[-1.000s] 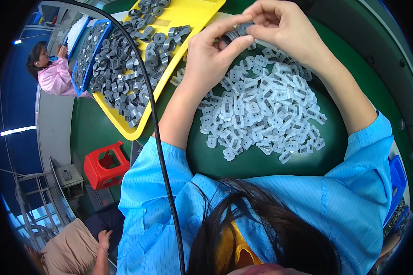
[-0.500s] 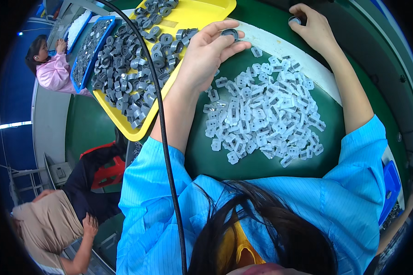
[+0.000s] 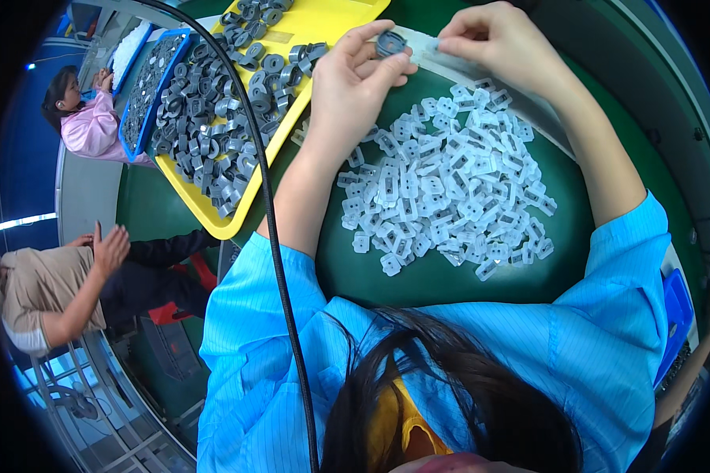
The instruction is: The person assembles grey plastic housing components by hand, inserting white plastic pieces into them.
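Near the far edge of the green table, my left hand (image 3: 356, 79) is closed on a dark grey plastic ring part (image 3: 390, 43), held up between thumb and fingers. Just to its right, my right hand (image 3: 501, 43) pinches a small pale piece (image 3: 436, 46), mostly hidden by the fingertips and blurred. A small gap separates the two hands. Below them on the table lies a heap of translucent white plastic pieces (image 3: 442, 189), small and blocky with holes. At the left, a yellow tray (image 3: 323, 24) holds many grey ring parts (image 3: 221, 118) like the one in my left hand.
A black cable (image 3: 280, 236) hangs across the view past my left arm. Blue trays of small parts (image 3: 151, 83) stand beyond the yellow tray. One person in pink (image 3: 95, 126) and another in beige (image 3: 51, 288) are at the left. A blue bin (image 3: 674, 315) sits at right.
My right hand has come left, close to my left hand; the dark round part it held is no longer seen there. My left hand has shifted slightly and turned its ring. The person in beige has moved.
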Action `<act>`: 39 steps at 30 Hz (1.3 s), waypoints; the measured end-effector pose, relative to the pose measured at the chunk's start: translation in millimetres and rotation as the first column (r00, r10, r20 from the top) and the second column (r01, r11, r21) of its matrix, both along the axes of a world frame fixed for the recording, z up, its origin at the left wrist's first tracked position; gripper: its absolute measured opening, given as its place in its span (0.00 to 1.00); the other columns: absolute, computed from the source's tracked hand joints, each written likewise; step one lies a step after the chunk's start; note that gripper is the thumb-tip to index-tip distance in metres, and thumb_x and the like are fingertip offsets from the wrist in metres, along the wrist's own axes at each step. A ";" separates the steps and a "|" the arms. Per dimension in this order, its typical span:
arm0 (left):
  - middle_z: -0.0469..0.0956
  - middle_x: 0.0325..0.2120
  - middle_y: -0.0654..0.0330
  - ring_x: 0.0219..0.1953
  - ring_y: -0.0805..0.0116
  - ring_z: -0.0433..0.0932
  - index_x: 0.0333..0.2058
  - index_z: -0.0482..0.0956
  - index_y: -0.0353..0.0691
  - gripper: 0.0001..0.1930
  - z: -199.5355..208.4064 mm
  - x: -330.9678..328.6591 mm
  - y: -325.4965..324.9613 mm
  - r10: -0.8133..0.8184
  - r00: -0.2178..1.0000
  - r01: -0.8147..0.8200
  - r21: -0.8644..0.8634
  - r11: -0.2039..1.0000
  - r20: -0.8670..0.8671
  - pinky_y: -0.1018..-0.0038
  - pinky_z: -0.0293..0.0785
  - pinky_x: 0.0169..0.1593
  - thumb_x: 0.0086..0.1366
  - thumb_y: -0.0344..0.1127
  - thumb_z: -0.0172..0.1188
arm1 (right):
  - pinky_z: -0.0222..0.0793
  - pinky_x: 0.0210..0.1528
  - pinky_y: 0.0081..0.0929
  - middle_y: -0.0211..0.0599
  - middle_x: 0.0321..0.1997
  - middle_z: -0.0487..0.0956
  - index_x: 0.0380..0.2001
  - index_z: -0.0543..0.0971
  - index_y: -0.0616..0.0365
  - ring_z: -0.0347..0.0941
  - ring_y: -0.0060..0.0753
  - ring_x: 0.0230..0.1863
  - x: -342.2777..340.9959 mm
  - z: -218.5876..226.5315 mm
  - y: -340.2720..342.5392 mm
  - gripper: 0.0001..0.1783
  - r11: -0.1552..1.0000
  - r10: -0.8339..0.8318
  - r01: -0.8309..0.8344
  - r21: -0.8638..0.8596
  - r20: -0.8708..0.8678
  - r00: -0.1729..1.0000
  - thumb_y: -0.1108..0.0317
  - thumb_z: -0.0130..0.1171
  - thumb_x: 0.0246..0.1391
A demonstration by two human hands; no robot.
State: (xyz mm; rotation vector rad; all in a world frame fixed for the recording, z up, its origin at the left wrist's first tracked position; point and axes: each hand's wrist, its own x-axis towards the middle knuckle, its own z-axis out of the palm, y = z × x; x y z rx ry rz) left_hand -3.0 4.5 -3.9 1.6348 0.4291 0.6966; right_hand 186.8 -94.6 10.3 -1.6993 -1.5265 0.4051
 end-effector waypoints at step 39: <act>0.76 0.39 0.63 0.44 0.62 0.72 0.39 0.84 0.47 0.20 -4.0 -2.5 8.5 -0.066 0.995 -0.012 0.752 0.659 0.074 0.69 0.68 0.50 0.42 0.33 0.75 | 0.68 0.32 0.14 0.28 0.25 0.78 0.30 0.80 0.61 0.73 0.15 0.27 -24.7 17.9 -7.7 0.06 0.946 0.123 -0.269 -0.183 -0.564 0.816 0.73 0.63 0.45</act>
